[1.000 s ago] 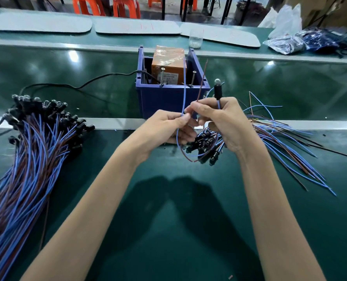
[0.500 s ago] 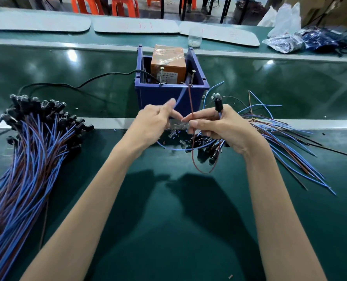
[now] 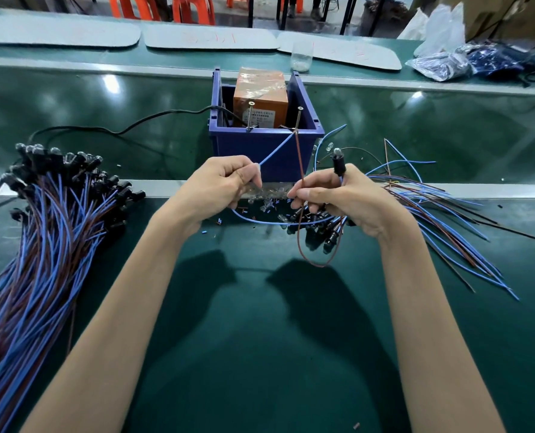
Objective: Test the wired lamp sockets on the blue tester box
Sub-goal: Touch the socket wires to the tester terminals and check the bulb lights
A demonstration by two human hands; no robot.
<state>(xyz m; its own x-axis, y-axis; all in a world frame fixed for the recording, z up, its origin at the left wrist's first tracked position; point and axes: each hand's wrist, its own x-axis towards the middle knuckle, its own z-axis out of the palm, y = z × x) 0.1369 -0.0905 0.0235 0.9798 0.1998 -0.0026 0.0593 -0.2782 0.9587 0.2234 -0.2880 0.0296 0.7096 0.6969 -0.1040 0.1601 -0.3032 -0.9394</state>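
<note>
The lamp socket [image 3: 338, 165] stands upright with its long axis vertical. Its clear bulb [image 3: 337, 150] points up, toward the far edge of the bench [image 3: 260, 339]. The socket body rises out of the top of the right hand [image 3: 350, 201], whose fingers are curled round it.

The thumb and forefinger of the right hand pinch the socket's brown wire [image 3: 299, 160]. This wire runs up to the right-hand screw [image 3: 298, 120] on the blue tester box [image 3: 260, 151]. The left hand [image 3: 219, 182] is closed and pinches the blue wire [image 3: 275, 150], which slants up and right to the base of the same screw. Whether either wire end touches metal cannot be told.

The box stands just beyond both hands, at mid-bench. A heap of loose sockets [image 3: 319, 226] lies under the right hand. A large bundle of wired sockets [image 3: 50, 207] lies along the left edge of the bench.
</note>
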